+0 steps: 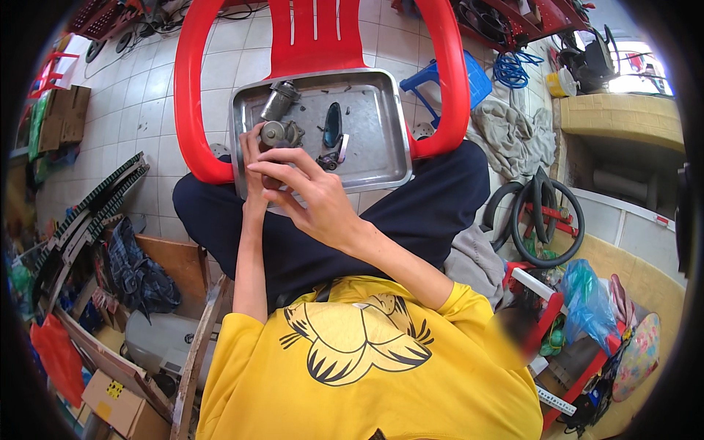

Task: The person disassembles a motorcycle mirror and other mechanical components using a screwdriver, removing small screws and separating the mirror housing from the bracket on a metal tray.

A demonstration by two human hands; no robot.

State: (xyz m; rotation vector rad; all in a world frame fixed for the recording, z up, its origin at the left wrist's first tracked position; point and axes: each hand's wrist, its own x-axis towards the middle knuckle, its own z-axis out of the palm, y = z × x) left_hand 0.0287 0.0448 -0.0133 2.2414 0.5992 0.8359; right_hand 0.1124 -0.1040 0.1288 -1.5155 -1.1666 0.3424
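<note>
Both my hands meet above the near left corner of a metal tray (402, 139). My left hand (251, 165) is upright and partly curled, its fingertips beside a grey round-ended metal motor part (273, 133); what its palm holds is mostly hidden. My right hand (319, 191) crosses in front, thumb and fingers closing on a small dark round part (270, 182) against the left hand. Behind these lies a silvery metal cylinder (279, 101). A dark oval dish (333, 125) and a small metal piece with a pale strip (342, 150) lie farther right in the tray.
The tray rests on a red plastic chair (314, 37), whose arms curve up on both sides. A blue stool (469, 81) and grey cloth (513, 136) are at the right, with black tubes (565, 220) nearer. Wooden boards (172, 268) and a cardboard box (121, 403) stand at the left.
</note>
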